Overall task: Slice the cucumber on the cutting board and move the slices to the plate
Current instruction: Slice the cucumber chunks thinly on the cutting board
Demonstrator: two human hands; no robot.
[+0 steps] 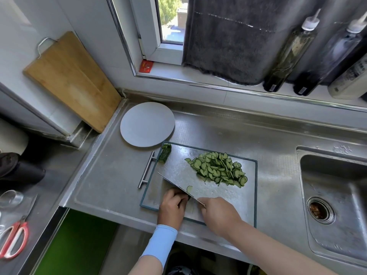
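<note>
Above the teal-rimmed steel cutting board [218,197], the right hand [218,213] wraps its grip round the broad steel knife [174,183], while the left hand [171,207] curls beside the blade, and I cannot tell whether its grip pinches anything.

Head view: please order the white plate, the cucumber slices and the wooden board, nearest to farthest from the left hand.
From the left hand:
1. cucumber slices, ahead to the right.
2. white plate, farther ahead.
3. wooden board, leaning far left.
</note>
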